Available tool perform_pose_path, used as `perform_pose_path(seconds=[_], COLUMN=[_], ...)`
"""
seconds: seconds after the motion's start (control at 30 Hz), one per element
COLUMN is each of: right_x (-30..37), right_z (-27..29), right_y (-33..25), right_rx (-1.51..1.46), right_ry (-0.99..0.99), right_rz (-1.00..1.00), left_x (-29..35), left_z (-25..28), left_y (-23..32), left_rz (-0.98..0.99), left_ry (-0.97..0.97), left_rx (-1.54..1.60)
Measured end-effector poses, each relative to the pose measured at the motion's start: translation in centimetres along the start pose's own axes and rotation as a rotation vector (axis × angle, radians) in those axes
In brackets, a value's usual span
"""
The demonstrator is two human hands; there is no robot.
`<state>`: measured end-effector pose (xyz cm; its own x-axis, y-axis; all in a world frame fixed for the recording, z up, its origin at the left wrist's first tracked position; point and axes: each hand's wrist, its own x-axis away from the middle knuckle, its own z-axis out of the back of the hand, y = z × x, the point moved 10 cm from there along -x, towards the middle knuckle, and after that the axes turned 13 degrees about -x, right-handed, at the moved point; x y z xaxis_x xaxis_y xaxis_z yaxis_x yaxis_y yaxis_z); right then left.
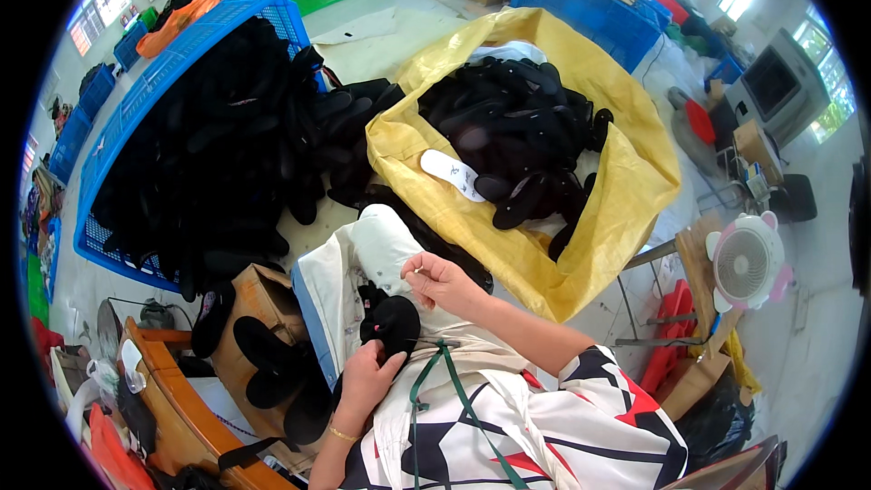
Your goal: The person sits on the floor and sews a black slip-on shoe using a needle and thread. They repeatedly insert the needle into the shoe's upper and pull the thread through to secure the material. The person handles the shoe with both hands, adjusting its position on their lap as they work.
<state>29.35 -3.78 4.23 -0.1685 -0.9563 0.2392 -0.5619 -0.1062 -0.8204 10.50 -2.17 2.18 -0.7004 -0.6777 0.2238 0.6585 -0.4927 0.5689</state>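
On my lap, over a pale cloth, lies a black cloth shoe [392,319] with a small pink spot. My left hand [365,377] is closed on its near edge, thumb and fingers gripping the black fabric. Raised a little to the right of the shoe, my right hand [442,283] is closed in a pinch, apart from the shoe. Whatever sits between those fingertips is too small to make out. A thin line runs beside the shoe near the green apron cord [442,345].
A large yellow sack [635,159] of black shoes stands ahead, with a white insole [451,174] on top. To the left is a blue crate [136,118] heaped with black shoes. A cardboard box [263,295], a wooden chair [168,390] and a small fan [747,261] flank me.
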Motion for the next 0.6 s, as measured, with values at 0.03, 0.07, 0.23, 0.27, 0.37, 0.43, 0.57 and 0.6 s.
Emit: perform_pose_path(seconds=[0.03, 0.07, 0.23, 0.27, 0.37, 0.43, 0.57, 0.6], right_x=[0.0, -0.1, -0.3, 0.0, 0.6, 0.4, 0.5, 0.6], right_z=[0.4, 0.7, 1.4, 2.0, 2.2, 1.0, 0.5, 0.2], right_y=[-0.1, -0.9, -0.6, -0.3, -0.4, -1.2, 0.1, 0.3], right_rx=[0.075, 0.228, 0.784, 0.67, 0.457, 0.394, 0.351, 0.345], right_ry=[0.012, 0.031, 0.077, 0.139, 0.24, 0.163, 0.117, 0.107], right_rz=[0.005, 0.079, 0.302, 0.318, 0.144, 0.177, 0.173, 0.155], left_x=[-0.3, -0.4, 0.6, 0.6, 1.3, 2.0, 3.5, 3.7], left_z=[-0.7, -0.8, 3.0, 3.2, 6.5, 7.6, 8.5, 8.5], left_y=[-0.6, -0.9, 0.8, 0.5, 2.1, 1.9, 0.7, 0.7], left_rz=[0.021, 0.026, -0.052, -0.049, -0.2, -0.195, -0.2, -0.202], left_ry=[-0.019, -0.014, 0.118, 0.095, 0.281, 0.289, 0.382, 0.378], left_rx=[0.078, 0.132, 0.2, 0.152, 0.067, 0.045, 0.036, 0.019])
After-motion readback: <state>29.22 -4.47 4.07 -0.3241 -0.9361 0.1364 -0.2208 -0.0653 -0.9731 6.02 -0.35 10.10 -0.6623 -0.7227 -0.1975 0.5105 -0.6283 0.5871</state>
